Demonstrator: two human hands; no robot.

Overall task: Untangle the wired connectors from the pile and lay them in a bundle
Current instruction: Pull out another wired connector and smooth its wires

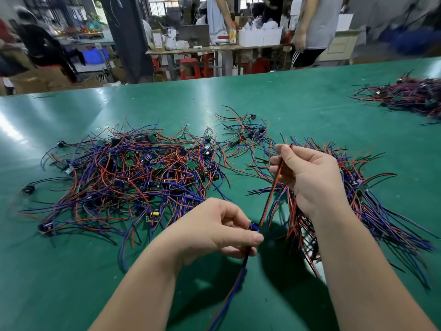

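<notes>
One small blue connector (253, 228) with thin trailing wires is held clear of the green tabletop (286, 96), close to its near edge. The left hand (214, 226) pinches the connector's body between curled thumb and forefinger, and the blue and black wires (235, 280) hang down toward the near edge. A red wire (274, 185) runs straight up from it to the right hand (312, 180), whose bent fingers grip it near the free end. Beneath that hand, toward the right edge, lies the combed bundle of wired connectors (372, 211), its wires roughly parallel. Left of both hands sprawls the tangled pile of red, blue and black wired connectors (133, 173), with a small loose cluster (248, 136) behind. Another heap (410, 96) sits at the far right edge.
</notes>
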